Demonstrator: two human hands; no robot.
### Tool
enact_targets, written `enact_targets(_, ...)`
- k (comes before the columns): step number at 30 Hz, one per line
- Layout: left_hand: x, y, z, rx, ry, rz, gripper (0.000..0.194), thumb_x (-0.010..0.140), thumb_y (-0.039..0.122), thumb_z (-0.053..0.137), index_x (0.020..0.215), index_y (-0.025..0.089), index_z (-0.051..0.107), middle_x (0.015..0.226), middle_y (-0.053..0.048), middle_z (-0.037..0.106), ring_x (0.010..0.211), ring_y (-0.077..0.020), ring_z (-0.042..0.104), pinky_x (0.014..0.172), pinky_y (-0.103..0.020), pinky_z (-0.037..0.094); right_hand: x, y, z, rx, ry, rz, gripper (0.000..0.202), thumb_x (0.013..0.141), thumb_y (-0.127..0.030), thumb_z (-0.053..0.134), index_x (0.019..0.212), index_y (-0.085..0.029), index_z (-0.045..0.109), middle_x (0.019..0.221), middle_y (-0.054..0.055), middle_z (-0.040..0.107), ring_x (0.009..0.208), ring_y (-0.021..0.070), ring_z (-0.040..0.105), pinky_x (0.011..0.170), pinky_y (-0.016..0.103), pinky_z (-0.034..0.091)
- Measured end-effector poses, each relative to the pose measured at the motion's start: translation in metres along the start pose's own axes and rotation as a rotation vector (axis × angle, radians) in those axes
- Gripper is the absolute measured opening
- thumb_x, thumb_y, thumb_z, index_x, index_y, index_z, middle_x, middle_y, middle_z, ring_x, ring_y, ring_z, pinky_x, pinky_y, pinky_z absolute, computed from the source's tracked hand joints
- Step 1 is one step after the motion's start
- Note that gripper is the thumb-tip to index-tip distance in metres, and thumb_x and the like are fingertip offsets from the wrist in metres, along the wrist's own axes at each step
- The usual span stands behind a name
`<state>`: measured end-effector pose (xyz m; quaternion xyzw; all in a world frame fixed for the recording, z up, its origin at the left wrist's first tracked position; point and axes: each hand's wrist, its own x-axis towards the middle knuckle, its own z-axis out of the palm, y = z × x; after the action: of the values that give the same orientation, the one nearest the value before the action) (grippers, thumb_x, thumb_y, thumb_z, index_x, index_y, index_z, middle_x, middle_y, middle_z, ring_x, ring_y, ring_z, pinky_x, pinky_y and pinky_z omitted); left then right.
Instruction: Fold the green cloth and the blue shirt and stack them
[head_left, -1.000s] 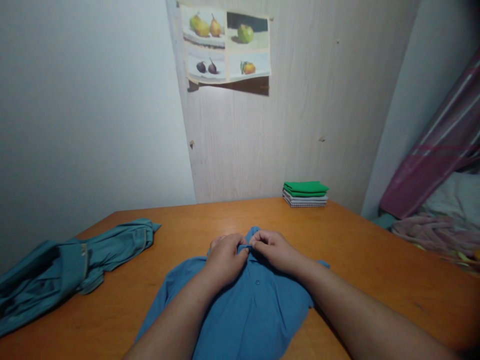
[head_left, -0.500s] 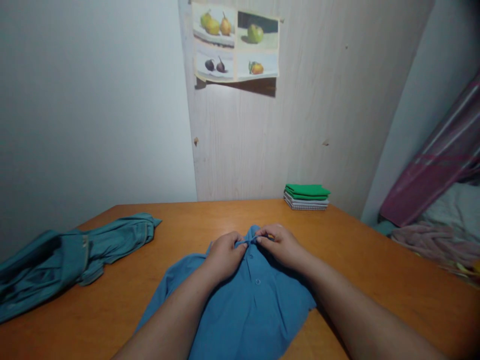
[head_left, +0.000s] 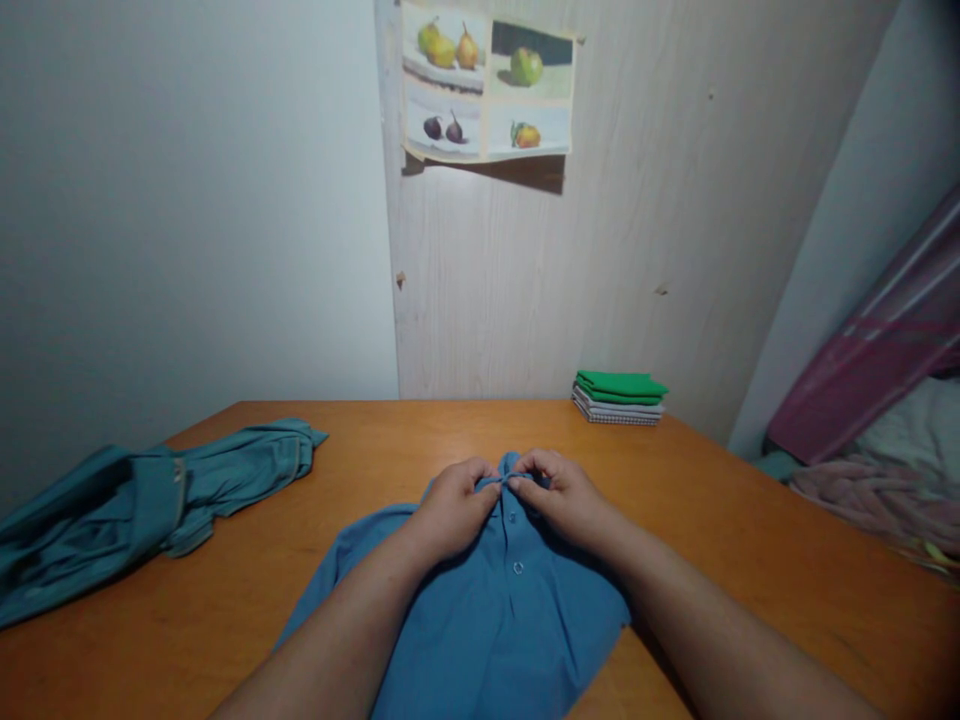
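Thumbs [head_left: 491, 493] drawn closer together than a moment ago, our left hand [head_left: 454, 510] and right hand [head_left: 564, 497], both nearly closed, pinch the collar [head_left: 510, 461] of the blue shirt [head_left: 465, 620] lying before us on the table [head_left: 172, 630], so our work seems centred there.

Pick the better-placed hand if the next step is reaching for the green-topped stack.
Likely the right hand. It is nearer the green-topped stack; the left hand would have to reach past it. Both hold the blue shirt, so the right would need to let go first.
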<state>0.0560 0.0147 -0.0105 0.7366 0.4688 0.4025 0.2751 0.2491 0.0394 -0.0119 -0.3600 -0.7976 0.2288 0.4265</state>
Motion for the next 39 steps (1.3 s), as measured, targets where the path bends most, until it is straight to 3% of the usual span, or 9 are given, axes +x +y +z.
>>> enact_targets(5, 0.000, 0.000, -0.003, -0.077, -0.057, 0.021, 0.015, 0.088, 0.030, 0.056, 0.085, 0.018, 0.066, 0.081, -0.002, 0.067, 0.076, -0.0155, 0.060, 0.071, -0.024, 0.046, -0.001, -0.004, 0.000, 0.345, -0.117, 0.178, 0.018, 0.083, -0.038, 0.067, 0.083, -0.020, 0.063, 0.075, -0.001, 0.059, 0.067, 0.0140, 0.051, 0.065, 0.028, 0.039)
enact_targets(9, 0.000, 0.002, -0.004, -0.087, -0.060, 0.017, 0.016, 0.087, 0.030, 0.057, 0.085, 0.018, 0.066, 0.082, -0.002, 0.067, 0.078, -0.0160, 0.060, 0.072, -0.025, 0.046, 0.000, -0.002, 0.000, 0.503, -0.186, 0.247, 0.019, 0.082, -0.038, 0.066, 0.083, -0.019, 0.065, 0.076, 0.000, 0.060, 0.069, 0.0137, 0.052, 0.067, 0.028, 0.040)
enact_targets(16, 0.001, 0.007, -0.004, -0.018, 0.054, -0.026, 0.014, 0.085, 0.029, 0.059, 0.081, 0.018, 0.066, 0.078, -0.002, 0.067, 0.076, -0.0177, 0.061, 0.070, -0.027, 0.045, 0.001, 0.000, 0.002, 0.417, 0.000, 0.263, 0.013, 0.080, -0.033, 0.066, 0.081, -0.022, 0.059, 0.067, -0.004, 0.052, 0.060, 0.0125, 0.045, 0.056, 0.025, 0.034)
enact_targets(23, 0.001, 0.007, -0.003, -0.015, 0.086, -0.029, 0.013, 0.084, 0.027, 0.059, 0.079, 0.018, 0.066, 0.077, -0.003, 0.067, 0.074, -0.0168, 0.060, 0.067, -0.025, 0.044, -0.001, -0.010, 0.000, 0.226, -0.010, 0.021, 0.008, 0.080, -0.030, 0.066, 0.077, -0.022, 0.066, 0.087, 0.003, 0.066, 0.085, 0.0194, 0.059, 0.080, 0.034, 0.044)
enact_targets(29, -0.001, 0.005, -0.003, -0.078, 0.008, -0.029, 0.012, 0.082, 0.026, 0.058, 0.082, 0.017, 0.066, 0.077, -0.003, 0.067, 0.073, -0.0153, 0.058, 0.065, -0.024, 0.044, -0.003, -0.005, 0.007, 0.229, -0.010, 0.153, 0.012, 0.081, -0.032, 0.067, 0.083, -0.022, 0.062, 0.074, -0.001, 0.059, 0.067, 0.0145, 0.052, 0.061, 0.027, 0.040)
enact_targets(32, -0.001, 0.005, -0.004, -0.112, -0.018, -0.031, 0.013, 0.083, 0.027, 0.058, 0.084, 0.017, 0.066, 0.079, -0.003, 0.066, 0.073, -0.0149, 0.058, 0.066, -0.024, 0.045, -0.003, -0.004, 0.007, 0.346, -0.052, 0.203, 0.018, 0.080, -0.034, 0.069, 0.091, -0.021, 0.063, 0.078, -0.001, 0.060, 0.067, 0.0136, 0.052, 0.060, 0.026, 0.041)
enact_targets(39, -0.003, 0.011, -0.006, -0.138, -0.065, -0.037, 0.012, 0.082, 0.026, 0.056, 0.084, 0.017, 0.065, 0.078, -0.002, 0.064, 0.072, -0.0142, 0.056, 0.066, -0.023, 0.044, -0.001, -0.006, 0.005, 0.402, -0.088, 0.224, 0.014, 0.079, -0.034, 0.068, 0.080, -0.020, 0.064, 0.072, -0.002, 0.057, 0.064, 0.0125, 0.049, 0.060, 0.025, 0.038)
